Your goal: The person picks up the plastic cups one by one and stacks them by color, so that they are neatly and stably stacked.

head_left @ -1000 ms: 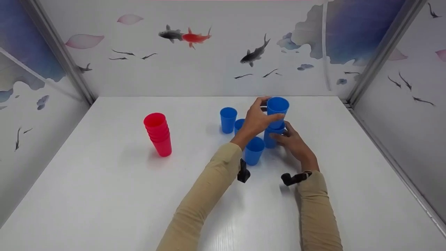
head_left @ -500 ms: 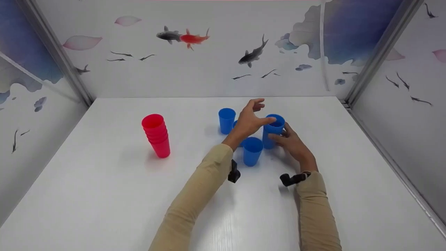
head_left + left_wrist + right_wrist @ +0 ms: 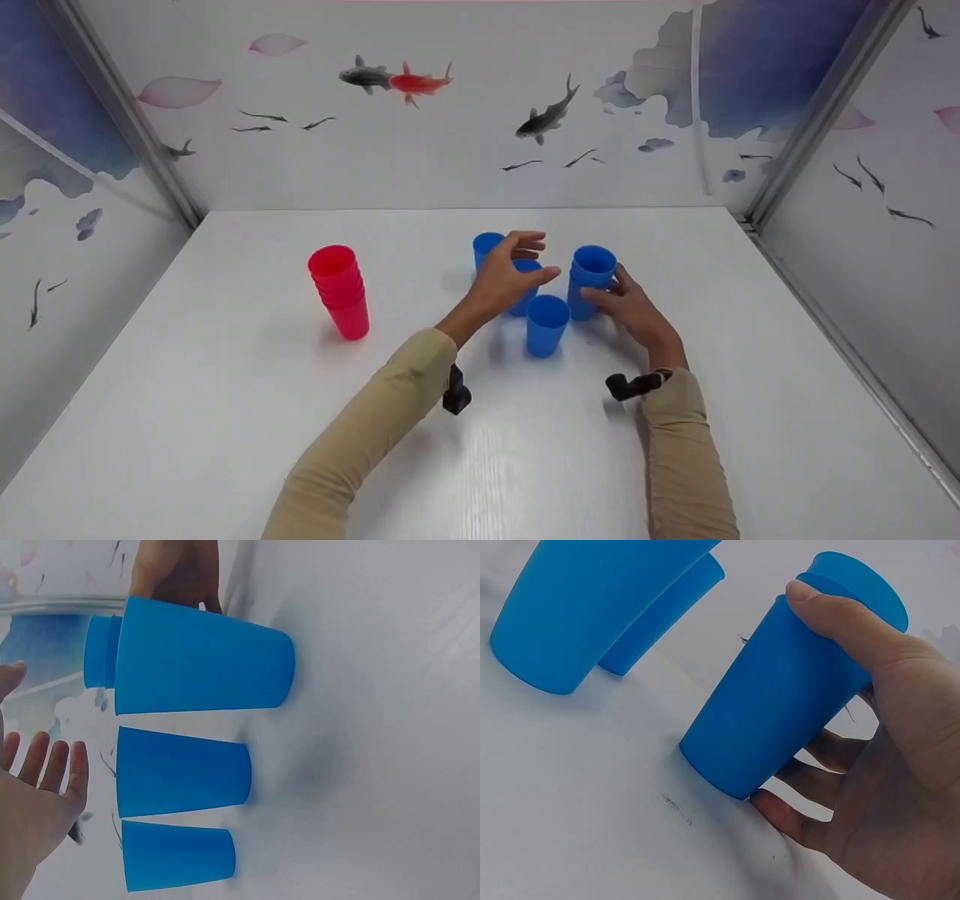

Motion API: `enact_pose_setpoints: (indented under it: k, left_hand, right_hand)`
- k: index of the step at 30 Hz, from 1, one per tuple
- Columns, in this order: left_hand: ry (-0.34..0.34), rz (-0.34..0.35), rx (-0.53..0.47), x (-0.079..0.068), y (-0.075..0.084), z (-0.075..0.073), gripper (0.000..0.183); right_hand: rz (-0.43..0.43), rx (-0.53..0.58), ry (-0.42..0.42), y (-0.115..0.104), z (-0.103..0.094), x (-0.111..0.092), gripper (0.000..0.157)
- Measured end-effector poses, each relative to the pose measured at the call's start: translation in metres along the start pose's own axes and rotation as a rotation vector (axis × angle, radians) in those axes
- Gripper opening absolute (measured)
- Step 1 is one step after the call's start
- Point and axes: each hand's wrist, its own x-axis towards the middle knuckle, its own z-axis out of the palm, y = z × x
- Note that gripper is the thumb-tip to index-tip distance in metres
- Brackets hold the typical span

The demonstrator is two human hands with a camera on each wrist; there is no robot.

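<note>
On the right of the group stands a stack of nested blue cups (image 3: 591,264), upright on the table. My right hand (image 3: 637,315) holds this stack from the right, its thumb (image 3: 832,611) near the lower rim and its fingers round the far side. My left hand (image 3: 499,281) is over the other blue cups in the head view, fingers apart and holding nothing. Beneath and behind it are a middle blue cup (image 3: 525,300) and a back-left blue cup (image 3: 487,246), both partly hidden. Closest to me stands a single blue cup (image 3: 546,328).
A stack of several red cups (image 3: 341,292) stands to the left on the white table (image 3: 187,390). Printed panels enclose the table, with a back wall (image 3: 465,165) and a side wall (image 3: 885,247) at the right.
My left hand has lowered a blue cup into the one my right hand holds, let go of it, and drawn back to the left. The right hand stays at the stack.
</note>
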Motion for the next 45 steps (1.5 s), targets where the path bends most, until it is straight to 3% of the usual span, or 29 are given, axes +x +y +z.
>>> enact_pose_setpoints:
  k: [11, 20, 31, 40, 45]
  left_hand:
    - [-0.031, 0.012, -0.022, -0.03, -0.003, 0.006, 0.062]
    - [-0.041, -0.019, -0.109, -0.044, -0.013, 0.009, 0.058]
    - [-0.069, -0.06, -0.148, -0.056, -0.037, 0.014, 0.071]
    - [-0.062, -0.218, -0.213, -0.063, -0.05, 0.023, 0.08]
    - [-0.03, -0.26, -0.207, -0.063, -0.054, 0.034, 0.081]
  right_hand:
    - [0.022, -0.006, -0.003, 0.001, -0.002, -0.002, 0.115]
    - [0.003, -0.006, -0.015, 0.001, -0.001, -0.004, 0.111]
    - [0.023, 0.0, -0.019, -0.001, -0.002, -0.004, 0.113]
    - [-0.005, 0.011, -0.022, 0.001, -0.001, -0.001, 0.116]
    - [-0.014, 0.015, -0.02, 0.002, -0.001, 0.0, 0.114]
